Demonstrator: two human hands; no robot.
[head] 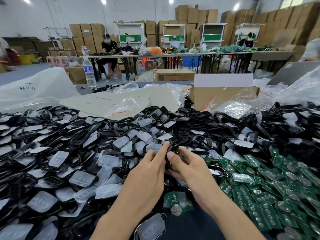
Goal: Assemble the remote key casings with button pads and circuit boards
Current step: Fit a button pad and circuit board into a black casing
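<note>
Black plastic remote key casing (171, 152) is gripped well in front of the brown cardboard box (223, 97), pinched by thumb and fingers of the right hand (188, 168). The index of the left hand (147, 172) is laid straight on it, the other fingers curled against it. Translucent white button pads (83, 177) and black shells are heaped front-left of the box, green circuit boards (259, 196) front-right. Stacked brown cartons (190, 16) are seen behind the box. The casing's inside is hidden, tbh.

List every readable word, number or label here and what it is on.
"96": end of handwriting on the white plastic bag; the rest is illegible.
Water bottle label: too blurred.
Cardboard box print: too blurred.
Blue stickers on the stacked cartons: too small.
</note>
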